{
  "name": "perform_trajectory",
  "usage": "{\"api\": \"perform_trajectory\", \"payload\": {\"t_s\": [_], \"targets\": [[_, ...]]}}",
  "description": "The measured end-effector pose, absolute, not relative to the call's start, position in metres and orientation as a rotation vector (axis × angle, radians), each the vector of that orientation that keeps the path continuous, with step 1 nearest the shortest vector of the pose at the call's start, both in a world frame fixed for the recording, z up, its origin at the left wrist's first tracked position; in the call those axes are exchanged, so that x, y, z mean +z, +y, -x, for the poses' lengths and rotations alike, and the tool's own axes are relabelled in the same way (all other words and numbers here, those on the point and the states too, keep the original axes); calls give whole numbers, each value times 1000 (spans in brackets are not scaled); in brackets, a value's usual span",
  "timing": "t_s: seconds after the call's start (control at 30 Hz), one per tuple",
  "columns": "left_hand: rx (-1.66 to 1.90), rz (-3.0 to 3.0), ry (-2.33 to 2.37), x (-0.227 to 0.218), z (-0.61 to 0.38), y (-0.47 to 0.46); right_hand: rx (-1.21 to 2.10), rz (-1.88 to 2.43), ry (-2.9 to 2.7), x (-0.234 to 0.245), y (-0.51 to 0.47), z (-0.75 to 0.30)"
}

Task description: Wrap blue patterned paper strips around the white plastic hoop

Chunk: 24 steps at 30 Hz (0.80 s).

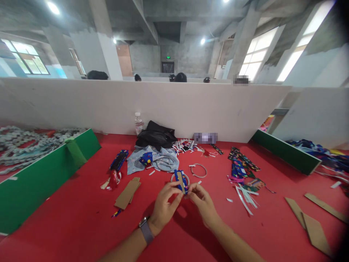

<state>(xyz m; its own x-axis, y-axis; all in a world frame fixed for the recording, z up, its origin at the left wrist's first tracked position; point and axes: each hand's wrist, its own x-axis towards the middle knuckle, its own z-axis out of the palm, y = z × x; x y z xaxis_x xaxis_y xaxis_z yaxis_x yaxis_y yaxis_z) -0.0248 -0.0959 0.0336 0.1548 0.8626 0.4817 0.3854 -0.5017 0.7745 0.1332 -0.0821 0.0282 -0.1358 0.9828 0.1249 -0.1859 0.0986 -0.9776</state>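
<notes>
Between my hands is a small piece of blue patterned fabric with a brown cardboard strip [180,181] lying along its middle. My left hand [165,203], with a watch on the wrist, pinches its left and lower edge between thumb and fingers. At the lower right edge, the closed fingertips of my right hand [202,202] grip the same fabric. Partly hidden behind the piece, a pale ring [187,177] lies on the red table [174,242]. Another pale ring [199,170] rests a little to the right, with a white tab on its left side.
Cardboard strips [128,193] lie to the left, near a blue patterned bundle [119,160]. Behind my hands are a grey-blue cloth [136,160], a black cloth [156,134] and a bottle [139,124]. Patterned fabric strips [240,167] lie right. Green dividers [285,151] flank the table.
</notes>
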Motion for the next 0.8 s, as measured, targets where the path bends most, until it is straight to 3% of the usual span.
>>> {"api": "perform_trajectory", "payload": {"t_s": [0.2, 0.5, 0.8], "targets": [[1281, -1874, 1224, 32, 25, -91, 1269, 924, -1420, 26, -74, -141], [1119, -1794, 1027, 18, 33, -71, 894, 980, -1962, 17, -59, -165], [902, -2105, 1176, 14, 37, -70, 761, 998, -2125, 11, -59, -166]]}}
